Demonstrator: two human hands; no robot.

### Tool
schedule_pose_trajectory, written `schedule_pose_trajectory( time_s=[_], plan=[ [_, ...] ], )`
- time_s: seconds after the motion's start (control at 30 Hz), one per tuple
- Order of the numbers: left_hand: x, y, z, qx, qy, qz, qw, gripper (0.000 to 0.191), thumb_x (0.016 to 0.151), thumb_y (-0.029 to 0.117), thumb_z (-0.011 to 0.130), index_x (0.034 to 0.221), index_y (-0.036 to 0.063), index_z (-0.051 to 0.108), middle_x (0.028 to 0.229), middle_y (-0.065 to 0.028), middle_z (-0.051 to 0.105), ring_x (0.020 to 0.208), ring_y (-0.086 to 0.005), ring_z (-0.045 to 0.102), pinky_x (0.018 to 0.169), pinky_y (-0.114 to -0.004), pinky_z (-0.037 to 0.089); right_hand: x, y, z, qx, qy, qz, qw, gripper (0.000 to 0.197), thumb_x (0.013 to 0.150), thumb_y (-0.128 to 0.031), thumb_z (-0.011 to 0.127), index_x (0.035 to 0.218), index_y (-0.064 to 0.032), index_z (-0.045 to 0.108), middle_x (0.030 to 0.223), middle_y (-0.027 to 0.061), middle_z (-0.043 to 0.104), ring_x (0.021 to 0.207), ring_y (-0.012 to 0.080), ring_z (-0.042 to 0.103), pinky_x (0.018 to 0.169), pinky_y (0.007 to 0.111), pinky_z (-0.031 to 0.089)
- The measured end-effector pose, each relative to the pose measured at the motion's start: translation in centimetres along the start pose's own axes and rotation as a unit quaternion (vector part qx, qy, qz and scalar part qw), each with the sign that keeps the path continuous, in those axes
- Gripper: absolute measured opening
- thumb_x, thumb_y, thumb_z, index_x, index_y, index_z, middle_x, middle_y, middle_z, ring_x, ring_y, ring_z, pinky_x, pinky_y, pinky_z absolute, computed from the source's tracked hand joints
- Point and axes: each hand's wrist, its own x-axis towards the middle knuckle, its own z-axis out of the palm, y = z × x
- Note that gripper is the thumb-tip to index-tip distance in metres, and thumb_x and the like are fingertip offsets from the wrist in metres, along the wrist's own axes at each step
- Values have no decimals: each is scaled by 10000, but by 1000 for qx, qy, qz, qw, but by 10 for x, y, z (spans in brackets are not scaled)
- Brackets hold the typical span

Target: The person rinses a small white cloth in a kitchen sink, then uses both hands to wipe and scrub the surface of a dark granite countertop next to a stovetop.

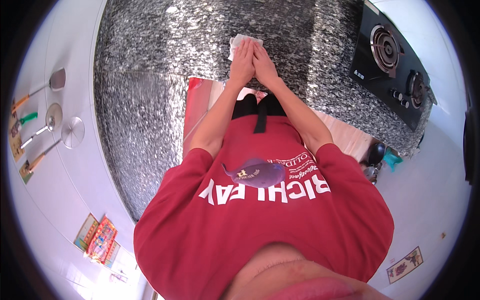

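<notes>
A folded white cloth (235, 42) lies on the speckled black-and-white granite countertop (150, 45), near its front edge. My left hand (243, 66) presses flat on the cloth, fingers together and pointing away from me. Right beside it, my right hand (265, 68) lies palm down, its fingertips over the cloth's right part and touching the left hand. Both hands cover much of the cloth, so its underside and near part are hidden.
A black glass gas hob (365, 56) with two burners stands on the right. Along the left wall hang a spatula (57, 79), a ladle (54, 116) and a wire skimmer (73, 132). Below the counter at right is a dark pan (376, 153) beside a teal plastic bag (393, 159).
</notes>
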Motion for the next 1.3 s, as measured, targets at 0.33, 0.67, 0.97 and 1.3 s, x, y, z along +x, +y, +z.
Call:
schedule_pose_trajectory(
  time_s=[0.33,0.67,0.97,1.3],
  plan=[
    [-66,48,13,37,-50,-1,998,595,897,124,496,1441,-71,350,1521,-216,346,1435,-374,284,1167,-484,235,-89,-22,-23,-79,-27,47,995,508,852,-113,501,1350,-17,514,1476,130,434,1388,280,385,1167,436,278],
    [37,114,109,-68,-182,267,944,545,873,153,507,1369,-65,447,1481,-214,413,1411,-339,350,1168,-453,248,-128,60,-78,-111,88,324,935,412,904,-88,487,1304,-17,558,1493,190,403,1417,318,335,1186,461,213],
    [-9,162,139,-118,-205,317,919,548,864,147,503,1384,-23,461,1495,-155,418,1416,-273,356,1172,-405,270,-203,52,-95,-103,165,365,910,417,908,-63,540,1322,-9,549,1519,217,354,1419,373,319,1167,518,224],
    [-32,-8,-29,96,-9,-32,995,566,894,87,484,1429,-54,365,1513,-199,359,1418,-344,323,1167,-419,264,-5,-19,18,-32,-44,-51,997,487,881,-107,508,1359,-13,514,1502,186,393,1416,324,340,1176,452,261]
  ],
)
